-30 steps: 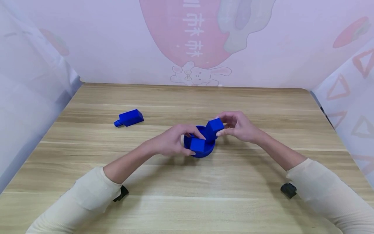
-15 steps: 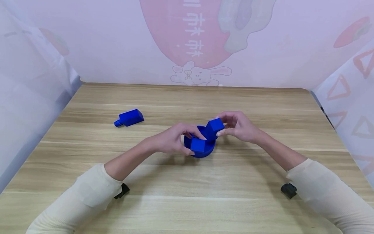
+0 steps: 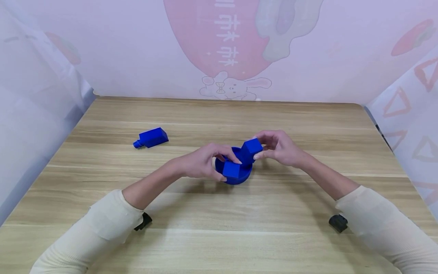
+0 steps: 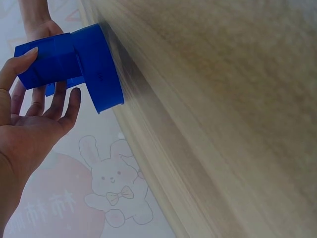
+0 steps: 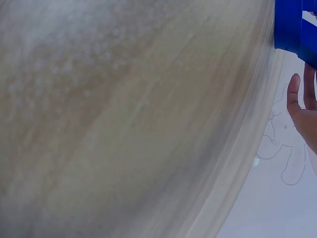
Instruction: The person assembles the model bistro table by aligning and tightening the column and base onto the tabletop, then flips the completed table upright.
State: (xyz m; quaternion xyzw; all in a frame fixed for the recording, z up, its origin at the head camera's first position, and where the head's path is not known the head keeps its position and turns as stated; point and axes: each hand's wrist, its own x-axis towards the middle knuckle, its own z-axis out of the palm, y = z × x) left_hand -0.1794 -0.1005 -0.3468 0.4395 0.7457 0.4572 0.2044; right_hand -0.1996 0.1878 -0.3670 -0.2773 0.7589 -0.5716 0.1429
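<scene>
A round blue dish (image 3: 243, 177) stands on the wooden table in the head view. Two blue square-ended blocks rise out of it. My left hand (image 3: 205, 163) holds the front block (image 3: 231, 170) between thumb and fingers. At the back right, my right hand (image 3: 280, 149) grips the tilted rear block (image 3: 252, 147) by its sides. The left wrist view shows the dish (image 4: 100, 69) from the side, with my left thumb lying on the block (image 4: 52, 57). Only part of the dish (image 5: 288, 26) and some right-hand fingers enter the right wrist view. The blocks' lower ends are hidden inside the dish.
A blue bottle-shaped piece (image 3: 152, 137) with a narrow neck lies on its side at the left of the table (image 3: 219, 243). A printed wall (image 3: 137, 49) rises behind the table's back edge. Black wrist devices (image 3: 338, 223) show below both sleeves.
My left forearm has risen very slightly. Both hands keep their hold on the blocks, and the dish stays in place.
</scene>
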